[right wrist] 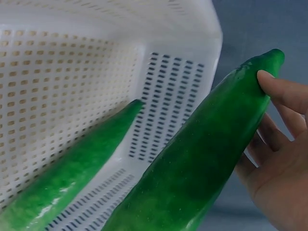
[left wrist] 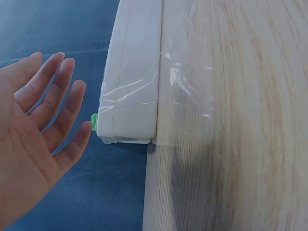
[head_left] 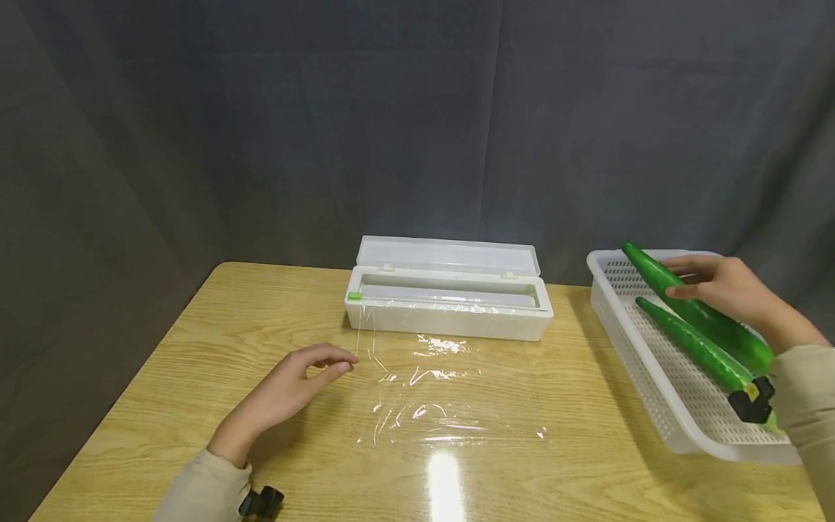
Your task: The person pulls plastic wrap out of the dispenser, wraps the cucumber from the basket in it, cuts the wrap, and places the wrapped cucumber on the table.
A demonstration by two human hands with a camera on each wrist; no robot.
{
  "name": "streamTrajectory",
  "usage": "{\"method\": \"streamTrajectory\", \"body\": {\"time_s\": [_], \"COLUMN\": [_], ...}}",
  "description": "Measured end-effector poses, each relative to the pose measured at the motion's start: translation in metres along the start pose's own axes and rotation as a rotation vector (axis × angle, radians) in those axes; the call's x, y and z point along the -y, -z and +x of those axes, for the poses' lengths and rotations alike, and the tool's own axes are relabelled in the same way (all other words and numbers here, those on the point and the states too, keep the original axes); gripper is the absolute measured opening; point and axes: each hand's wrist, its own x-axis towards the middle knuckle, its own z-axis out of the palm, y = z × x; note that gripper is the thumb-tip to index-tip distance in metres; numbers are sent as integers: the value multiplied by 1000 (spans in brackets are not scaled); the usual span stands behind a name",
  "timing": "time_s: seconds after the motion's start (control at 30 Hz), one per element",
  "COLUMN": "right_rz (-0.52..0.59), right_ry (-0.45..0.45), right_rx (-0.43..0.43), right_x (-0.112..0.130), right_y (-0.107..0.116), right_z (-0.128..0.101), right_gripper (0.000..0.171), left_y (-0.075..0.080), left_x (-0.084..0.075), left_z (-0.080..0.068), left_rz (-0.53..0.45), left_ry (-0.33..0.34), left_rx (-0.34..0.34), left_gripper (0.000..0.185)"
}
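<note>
Two green cucumbers sit at the white basket (head_left: pixel 607 304) on your right: your right hand (head_left: pixel 724 290) grips the upper cucumber (head_left: pixel 691 312) near its tip, tilted up over the rim, while the lower cucumber (head_left: pixel 691 344) lies on the basket floor. Their thick ends are cut off behind your sleeve and a black wrist mount. Your left hand (head_left: pixel 287 388) rests relaxed and empty on the wooden table (head_left: pixel 196 348), just beside a clear sheet of cling film (head_left: pixel 443 406), its edges hard to trace, running to the open white dispenser box (head_left: pixel 450 319).
</note>
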Motion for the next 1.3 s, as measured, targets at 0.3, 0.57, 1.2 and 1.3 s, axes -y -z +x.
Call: {"method": "streamTrajectory", "body": {"time_s": [0.3, 0.57, 1.2, 1.3], "right_rz": [-32, -40, 31, 34], "right_ry": [9, 60, 315, 346], "right_rx": [12, 30, 65, 74], "right_x": [38, 69, 134, 144], "right_y": [6, 3, -27, -34], "right_z": [-3, -6, -11, -10], "right_gripper": [57, 56, 44, 43], "left_y": [0, 1, 2, 2], "left_x": [-1, -1, -2, -1], "left_z": [0, 0, 1, 1], "left_rz": [0, 11, 3, 5], "left_ry": [0, -8, -16, -14], "left_rx": [-2, -7, -8, -11], "left_gripper": [25, 24, 23, 23]}}
